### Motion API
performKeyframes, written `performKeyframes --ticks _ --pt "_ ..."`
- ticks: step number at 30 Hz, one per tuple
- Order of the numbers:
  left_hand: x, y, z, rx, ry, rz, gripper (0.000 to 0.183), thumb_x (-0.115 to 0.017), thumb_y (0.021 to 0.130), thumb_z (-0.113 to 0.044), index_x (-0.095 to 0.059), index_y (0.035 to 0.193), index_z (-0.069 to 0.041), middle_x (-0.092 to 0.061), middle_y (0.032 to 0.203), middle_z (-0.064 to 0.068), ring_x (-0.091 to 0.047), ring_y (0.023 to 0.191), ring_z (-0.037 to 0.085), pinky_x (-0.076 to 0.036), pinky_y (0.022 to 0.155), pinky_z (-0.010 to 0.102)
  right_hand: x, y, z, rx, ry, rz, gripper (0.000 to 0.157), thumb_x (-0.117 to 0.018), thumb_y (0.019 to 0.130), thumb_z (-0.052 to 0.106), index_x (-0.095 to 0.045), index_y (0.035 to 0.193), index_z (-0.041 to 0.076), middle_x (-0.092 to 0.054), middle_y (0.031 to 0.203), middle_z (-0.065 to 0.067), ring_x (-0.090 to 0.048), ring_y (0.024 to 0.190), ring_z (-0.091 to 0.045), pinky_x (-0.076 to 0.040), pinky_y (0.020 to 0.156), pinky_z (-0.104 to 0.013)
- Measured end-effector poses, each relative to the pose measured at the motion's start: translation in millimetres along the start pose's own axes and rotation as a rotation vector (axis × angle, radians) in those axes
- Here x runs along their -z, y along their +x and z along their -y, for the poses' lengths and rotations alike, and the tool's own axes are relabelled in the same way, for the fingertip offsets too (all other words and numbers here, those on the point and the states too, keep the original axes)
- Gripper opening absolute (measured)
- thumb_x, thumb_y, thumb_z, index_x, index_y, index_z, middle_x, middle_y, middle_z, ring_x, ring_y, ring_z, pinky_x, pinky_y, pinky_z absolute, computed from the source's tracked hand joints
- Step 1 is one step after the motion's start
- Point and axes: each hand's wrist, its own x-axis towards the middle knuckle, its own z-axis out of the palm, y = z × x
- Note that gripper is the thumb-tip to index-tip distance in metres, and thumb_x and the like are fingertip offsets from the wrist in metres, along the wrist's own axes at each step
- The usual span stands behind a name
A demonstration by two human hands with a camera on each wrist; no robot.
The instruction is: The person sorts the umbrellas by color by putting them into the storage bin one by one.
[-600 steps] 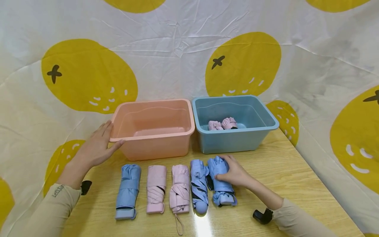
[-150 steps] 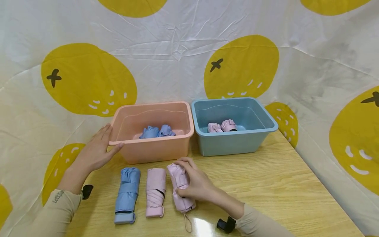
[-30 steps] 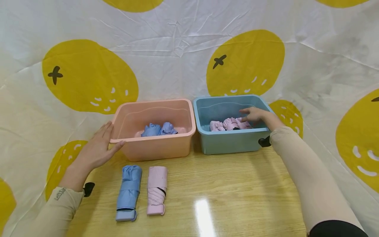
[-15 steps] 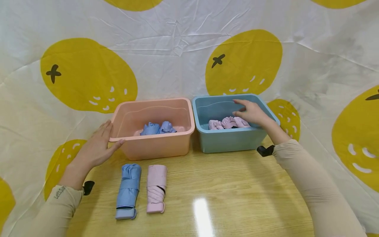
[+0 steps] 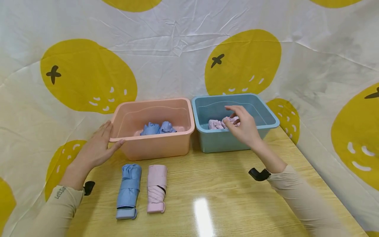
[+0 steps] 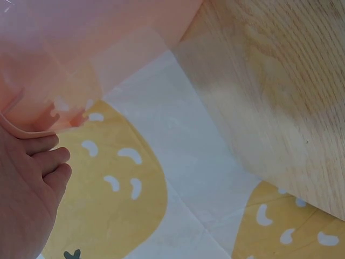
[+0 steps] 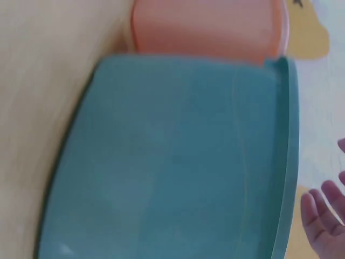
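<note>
My left hand (image 5: 96, 146) rests against the left rim of the pink bin (image 5: 154, 149), its fingers extended in the head view. My right hand (image 5: 243, 126) hovers above the front rim of the blue bin (image 5: 219, 141); the fingers are spread, loosely bent and hold nothing. Inside the blue bin, folded pink umbrellas (image 5: 215, 124) are partly covered by that hand. Two folded blue umbrellas (image 5: 150, 129) lie in the pink bin. On the table in front, a folded blue umbrella (image 5: 129, 191) lies beside a folded pink umbrella (image 5: 157, 189).
Both bins stand side by side at the back of the wooden table (image 5: 231, 194). Behind them hangs a white cloth (image 5: 177, 75) with yellow fruit shapes. The table's right edge runs diagonally along the cloth.
Over the last second my right hand has come up out of the blue bin and back toward me, leaving a third pink umbrella inside. Earlier, two blue umbrellas went into the pink bin.
</note>
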Motion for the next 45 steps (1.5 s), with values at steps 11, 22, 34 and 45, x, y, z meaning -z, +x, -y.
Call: performKeyframes --ticks 11,22,34,45 --pt "1.0 0.4 -0.5 -0.006 0.004 0.011 0.098 -0.047 0.105 -0.059 -0.003 0.163 0.007 -0.005 0.17 0.031 -0.013 0.154 0.054 -0.018 0.121 0.07 -44.4 -44 39 0.197 0.116 -0.017 0.045 -0.08 0.086 0.0 -0.065 0.129 -0.001 -0.064 0.125 -0.016 -0.062 0.089 -0.029 -0.055 0.064 -0.033" --pt "0.6 -0.3 0.6 -0.003 0.008 0.005 0.098 -0.047 0.105 -0.059 -0.004 0.163 0.007 -0.007 0.17 0.031 -0.014 0.153 0.054 -0.019 0.12 0.071 -108.2 -83 74 0.214 0.067 0.264 0.058 -0.08 0.091 0.02 -0.056 0.142 0.004 -0.058 0.138 -0.01 -0.061 0.109 -0.018 -0.057 0.091 -0.03" --pt "1.2 0.5 -0.9 0.008 0.004 0.009 0.098 -0.047 0.105 -0.059 -0.005 0.163 0.007 -0.007 0.17 0.031 -0.013 0.154 0.053 -0.018 0.121 0.07 -169.9 -96 111 0.091 -0.054 0.623 0.084 -0.078 0.09 0.05 -0.042 0.156 0.011 -0.045 0.153 -0.009 -0.051 0.137 -0.024 -0.054 0.104 -0.043" --pt "0.8 1.2 -0.2 -0.002 0.005 0.002 0.097 -0.047 0.105 -0.059 -0.005 0.163 0.007 -0.007 0.17 0.031 -0.014 0.154 0.053 -0.019 0.121 0.07 -209.3 -89 132 -0.034 -0.213 0.778 0.094 -0.072 0.087 0.068 -0.037 0.159 0.019 -0.038 0.16 -0.01 -0.058 0.129 -0.033 -0.06 0.085 -0.048"
